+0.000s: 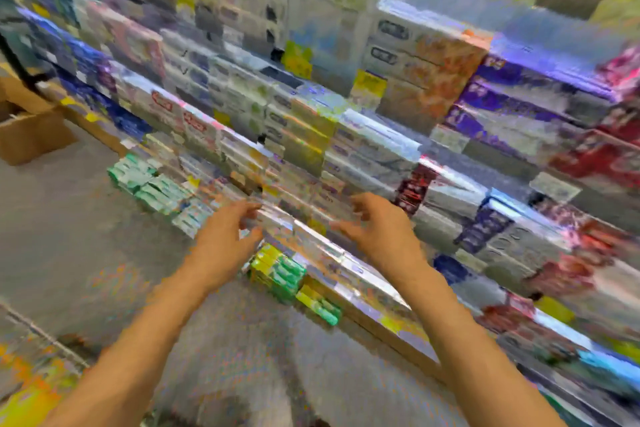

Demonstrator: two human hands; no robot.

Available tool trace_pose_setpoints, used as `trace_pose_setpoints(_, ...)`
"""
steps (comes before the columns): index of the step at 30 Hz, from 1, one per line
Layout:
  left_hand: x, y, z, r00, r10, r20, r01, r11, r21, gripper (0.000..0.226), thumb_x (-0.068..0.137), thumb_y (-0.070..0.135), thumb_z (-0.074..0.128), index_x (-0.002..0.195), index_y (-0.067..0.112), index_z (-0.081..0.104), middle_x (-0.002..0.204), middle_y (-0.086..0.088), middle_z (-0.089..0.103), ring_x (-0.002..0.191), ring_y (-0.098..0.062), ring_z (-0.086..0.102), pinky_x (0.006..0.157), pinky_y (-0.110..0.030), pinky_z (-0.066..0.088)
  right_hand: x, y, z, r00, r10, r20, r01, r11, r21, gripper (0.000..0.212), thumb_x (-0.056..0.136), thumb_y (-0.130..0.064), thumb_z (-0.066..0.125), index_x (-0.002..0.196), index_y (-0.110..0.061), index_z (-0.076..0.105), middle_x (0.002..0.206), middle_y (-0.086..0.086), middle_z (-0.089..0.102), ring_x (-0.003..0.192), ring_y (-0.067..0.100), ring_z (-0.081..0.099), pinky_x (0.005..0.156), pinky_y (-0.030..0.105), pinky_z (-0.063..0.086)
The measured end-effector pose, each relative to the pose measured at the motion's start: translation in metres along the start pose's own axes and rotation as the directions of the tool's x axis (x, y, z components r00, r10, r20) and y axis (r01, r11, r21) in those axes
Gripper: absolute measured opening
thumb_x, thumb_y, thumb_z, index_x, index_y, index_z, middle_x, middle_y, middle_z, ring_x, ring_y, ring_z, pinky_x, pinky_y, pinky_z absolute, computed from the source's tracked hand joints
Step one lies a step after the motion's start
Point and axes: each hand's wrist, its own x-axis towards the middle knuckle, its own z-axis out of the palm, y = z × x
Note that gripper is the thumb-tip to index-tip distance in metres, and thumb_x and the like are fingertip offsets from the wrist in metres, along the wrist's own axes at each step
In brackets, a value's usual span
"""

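two bare hands reach toward a packed shop shelf, and heavy motion blur smears the whole view. at the far left a brown cardboard box (pixel 33 135) sits on the grey floor (pixel 69 225). further right, a cluster of green-and-white packs (pixel 149 180) lies at the low end of the shelf. the left hand (pixel 225 239) comes next, its fingers stretched forward above and its thumb parted below, at the left end of a row of pale boxes (pixel 298 218) that lies along the front of the shelf; the blur hides whether it grips them or only touches. below that row, just right of the left wrist, are yellow-green packs (pixel 277 270). the pale boxes run between the two hands. the right hand (pixel 377 232) is at their right end, fingers loosely bent and thumb pointing left toward the row; i cannot tell if it holds anything. just beyond it stands a dark red pack (pixel 412 187), then purple boxes (pixel 485 225), and red boxes (pixel 602 152) at the far right.
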Motion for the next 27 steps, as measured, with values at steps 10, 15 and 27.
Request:
trace_pose_setpoints(10,0.055,0.016,0.172,0.95,-0.028,0.312,-0.029,0.984,0.178,0.036,0.09,0.02,0.06,0.125,0.014,0.057,0.115,-0.006,0.061,0.1,-0.021,0.057,0.085,-0.031,0.042,-0.002,0.17,-0.002,0.968,0.221,0.12,-0.222,0.975,-0.01,0.046,0.088,-0.037,0.064,0.127,-0.015,0.052,0.124,0.003,0.058,0.111,0.02,0.054,0.09,0.032,0.044)
trace_pose_setpoints(15,0.085,-0.035,0.254,0.86,-0.085,0.503,-0.105,0.936,0.337,0.042,0.091,0.024,0.056,0.13,0.01,0.051,0.122,-0.011,0.058,0.112,-0.026,0.055,0.092,-0.034,0.044,0.009,0.236,0.062,0.928,0.328,0.177,-0.337,0.941,0.025,0.044,0.086,-0.035,0.066,0.123,-0.012,0.056,0.117,0.004,0.061,0.105,0.02,0.057,0.087,0.031,0.045)
trace_pose_setpoints(27,0.164,-0.326,0.541,0.658,-0.091,0.748,-0.474,0.722,0.504,0.058,0.085,0.036,0.062,0.135,0.017,0.041,0.134,-0.008,0.044,0.127,-0.027,0.041,0.1,-0.036,0.038,0.077,0.483,0.433,0.887,0.316,0.336,-0.288,0.949,-0.13,0.032,0.089,-0.029,0.06,0.115,-0.009,0.057,0.117,0.015,0.059,0.11,0.031,0.054,0.085,0.034,0.041)
